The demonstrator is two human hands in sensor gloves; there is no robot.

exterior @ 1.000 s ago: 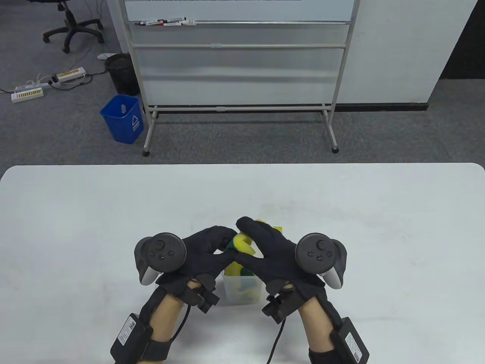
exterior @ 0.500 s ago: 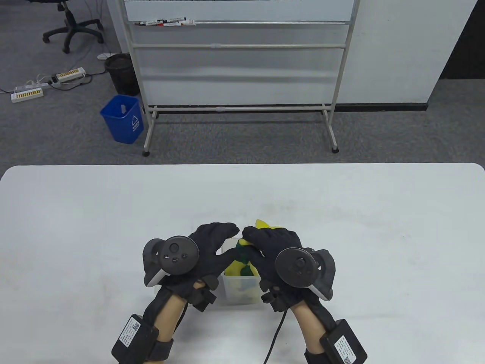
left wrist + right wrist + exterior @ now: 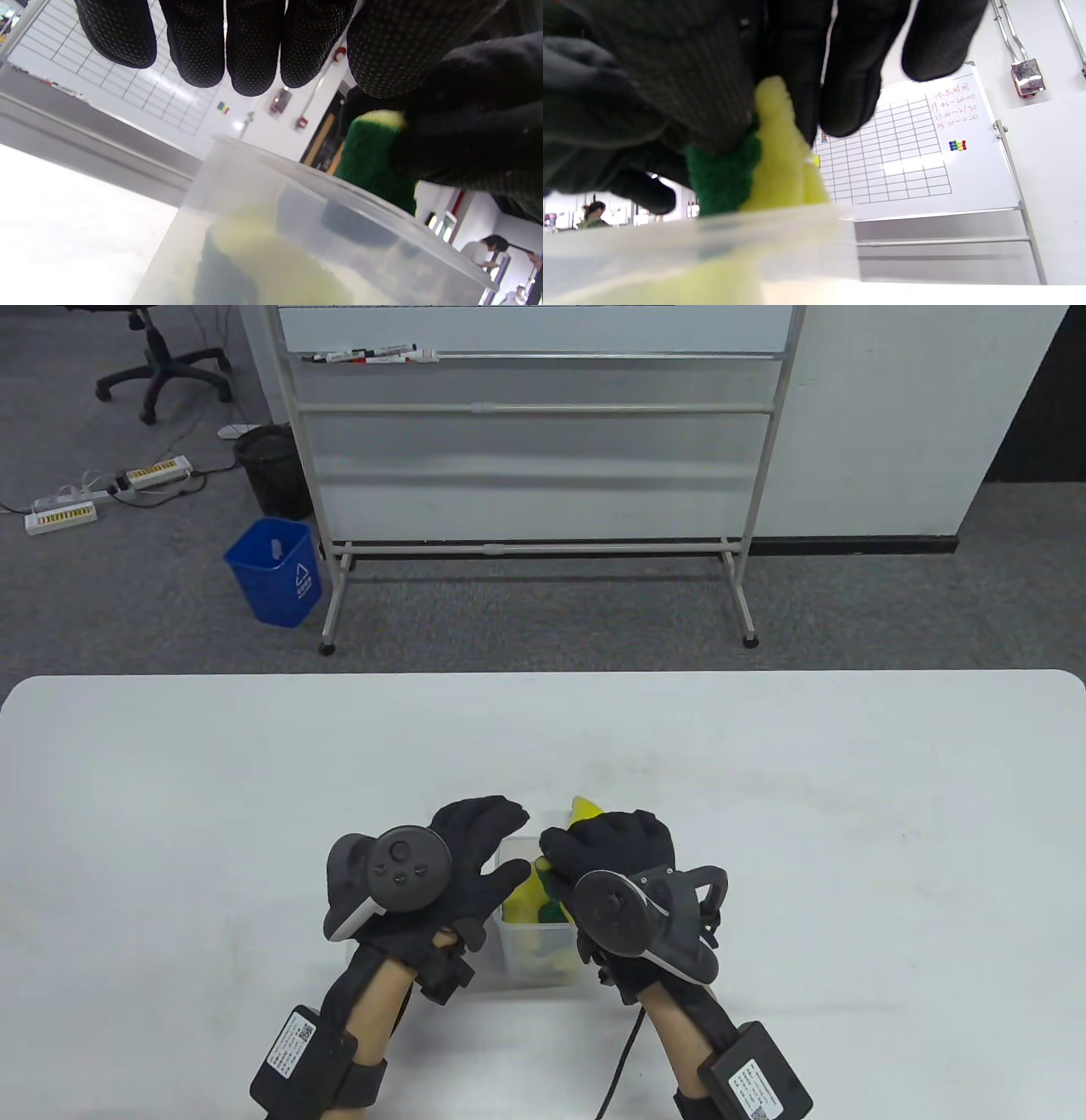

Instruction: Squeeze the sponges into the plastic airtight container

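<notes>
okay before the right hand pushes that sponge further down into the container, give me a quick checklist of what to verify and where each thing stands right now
1. Right hand grips the sponge: ok, fingers curl round it in the right wrist view.
2. Sponge is over the container opening: ok, its lower end already dips below the rim.
3. Left hand steadies the container: cannot tell; it sits at the left wall, fingers straight over the rim, contact unclear.
4. Room inside: not ok; other sponges already fill much of it.
5. Container stands upright on the table: ok.
6. Lid at hand: cannot tell, none in view.
</notes>
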